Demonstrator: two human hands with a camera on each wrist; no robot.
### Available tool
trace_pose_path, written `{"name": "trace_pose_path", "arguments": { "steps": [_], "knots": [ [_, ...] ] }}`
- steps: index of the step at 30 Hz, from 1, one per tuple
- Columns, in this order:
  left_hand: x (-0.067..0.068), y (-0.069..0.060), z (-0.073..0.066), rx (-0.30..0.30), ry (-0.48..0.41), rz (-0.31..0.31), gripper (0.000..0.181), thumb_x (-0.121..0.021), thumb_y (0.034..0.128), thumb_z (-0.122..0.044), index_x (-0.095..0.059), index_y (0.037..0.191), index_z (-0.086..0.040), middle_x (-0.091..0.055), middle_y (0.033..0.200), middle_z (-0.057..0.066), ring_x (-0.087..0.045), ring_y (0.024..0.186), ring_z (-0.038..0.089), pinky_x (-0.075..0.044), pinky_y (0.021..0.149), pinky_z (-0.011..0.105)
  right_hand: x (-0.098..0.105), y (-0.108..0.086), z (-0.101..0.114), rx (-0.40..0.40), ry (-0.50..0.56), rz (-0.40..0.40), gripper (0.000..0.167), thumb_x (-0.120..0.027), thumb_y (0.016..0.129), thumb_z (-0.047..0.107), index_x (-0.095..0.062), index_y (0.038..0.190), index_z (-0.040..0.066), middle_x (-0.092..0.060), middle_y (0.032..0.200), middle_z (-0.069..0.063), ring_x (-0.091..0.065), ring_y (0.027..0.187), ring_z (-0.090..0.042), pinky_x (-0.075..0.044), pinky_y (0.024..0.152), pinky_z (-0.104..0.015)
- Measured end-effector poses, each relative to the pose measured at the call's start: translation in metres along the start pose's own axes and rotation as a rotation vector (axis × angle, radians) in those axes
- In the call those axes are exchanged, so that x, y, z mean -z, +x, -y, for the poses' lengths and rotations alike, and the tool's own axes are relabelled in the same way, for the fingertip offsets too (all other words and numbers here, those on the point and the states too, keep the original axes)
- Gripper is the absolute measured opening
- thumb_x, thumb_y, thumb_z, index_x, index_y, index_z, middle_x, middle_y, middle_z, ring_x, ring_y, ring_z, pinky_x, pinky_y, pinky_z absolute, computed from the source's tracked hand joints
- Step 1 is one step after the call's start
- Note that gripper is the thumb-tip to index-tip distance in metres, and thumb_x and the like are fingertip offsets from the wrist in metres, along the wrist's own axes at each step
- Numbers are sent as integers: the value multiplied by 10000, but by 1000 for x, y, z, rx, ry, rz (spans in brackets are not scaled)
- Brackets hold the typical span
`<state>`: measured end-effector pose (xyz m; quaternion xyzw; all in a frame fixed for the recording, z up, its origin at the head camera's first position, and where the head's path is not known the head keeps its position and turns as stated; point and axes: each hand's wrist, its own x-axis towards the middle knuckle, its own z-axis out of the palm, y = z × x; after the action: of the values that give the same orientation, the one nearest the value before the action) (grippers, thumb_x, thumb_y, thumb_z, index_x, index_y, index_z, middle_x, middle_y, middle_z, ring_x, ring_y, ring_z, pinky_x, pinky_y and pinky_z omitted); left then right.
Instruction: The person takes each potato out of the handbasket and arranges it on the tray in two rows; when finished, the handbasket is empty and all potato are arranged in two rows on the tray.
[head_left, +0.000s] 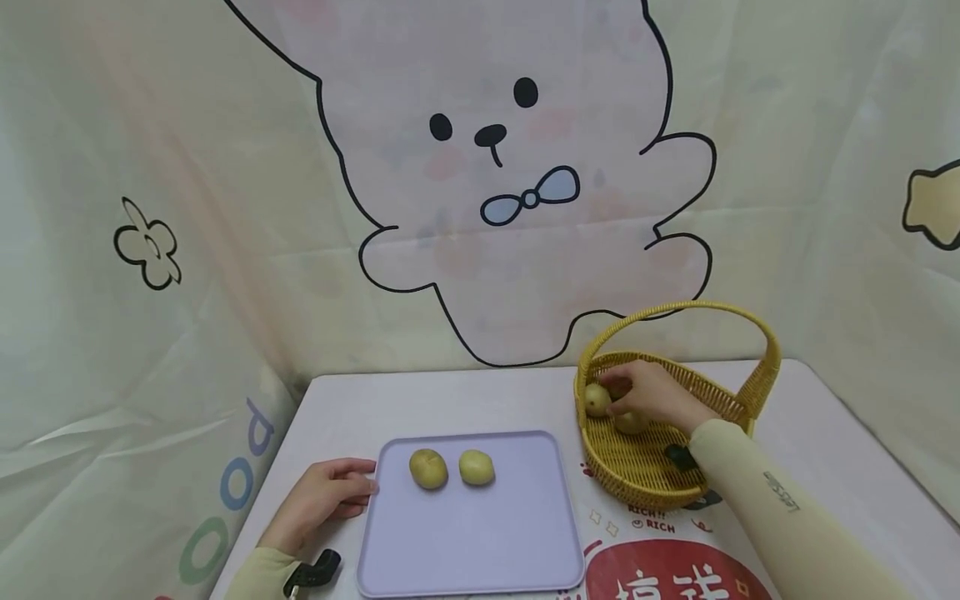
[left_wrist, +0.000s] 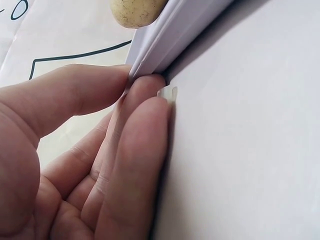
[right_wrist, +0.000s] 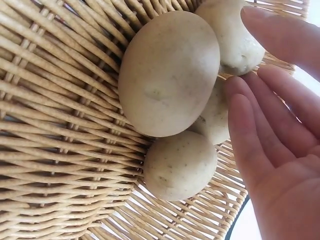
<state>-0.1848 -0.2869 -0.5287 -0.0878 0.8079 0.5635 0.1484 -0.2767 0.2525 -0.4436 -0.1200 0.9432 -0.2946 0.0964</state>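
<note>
At the left edge of the lilac tray, my left hand pinches the rim. The left wrist view has the thumb against one side of it and fingers on the other. Two potatoes, one browner and one paler, lie on the tray toward its back. My right hand reaches into the yellow wicker basket. In the right wrist view its thumb and fingers are spread beside a potato at the upper right, not closed round it. Several potatoes, including a large one, lie together there.
The basket's tall handle arches over my right hand. A white table carries the tray and basket, with a red printed patch at the front. Behind hangs a cloth backdrop with a cartoon animal.
</note>
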Motion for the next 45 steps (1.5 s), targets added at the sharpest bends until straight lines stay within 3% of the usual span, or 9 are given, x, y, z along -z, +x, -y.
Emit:
{"name": "trace_pose_path", "arguments": {
  "steps": [17, 25, 38, 45],
  "knots": [
    [0, -2, -5, 6, -4, 4, 515, -842, 912, -192, -705, 1369, 1, -761, 941, 31, -728, 846, 147, -644, 717, 276, -8, 9, 0, 11, -53, 13, 470, -923, 855, 170, -772, 1278, 34, -796, 1117, -77, -720, 1058, -257, -596, 975, -515],
    [0, -2, -5, 13, 4, -5, 519, -849, 907, -195, -707, 1369, -6, -758, 933, 36, -725, 834, 154, -645, 708, 280, -11, 9, 2, 4, -72, 1, 442, -913, 869, 201, -785, 1260, 39, -796, 1123, -84, -708, 1031, -245, -601, 951, -504],
    [-1, 0, 0, 14, 2, -15, 523, -854, 908, -197, -708, 1376, -16, -756, 955, 38, -719, 839, 157, -648, 718, 287, 11, -18, 15, 9, -51, -3, 439, -911, 879, 249, -788, 1277, 109, -786, 1192, -80, -678, 1022, -221, -578, 892, -427],
    [0, -2, -2, 0, -18, -6, 523, -856, 902, -178, -708, 1373, -9, -756, 1001, 58, -726, 869, 175, -656, 747, 293, 16, -42, 19, 20, -41, -58, 505, -892, 907, 306, -758, 1349, 104, -790, 1225, -73, -706, 1110, -249, -579, 975, -465]
  ]
}}
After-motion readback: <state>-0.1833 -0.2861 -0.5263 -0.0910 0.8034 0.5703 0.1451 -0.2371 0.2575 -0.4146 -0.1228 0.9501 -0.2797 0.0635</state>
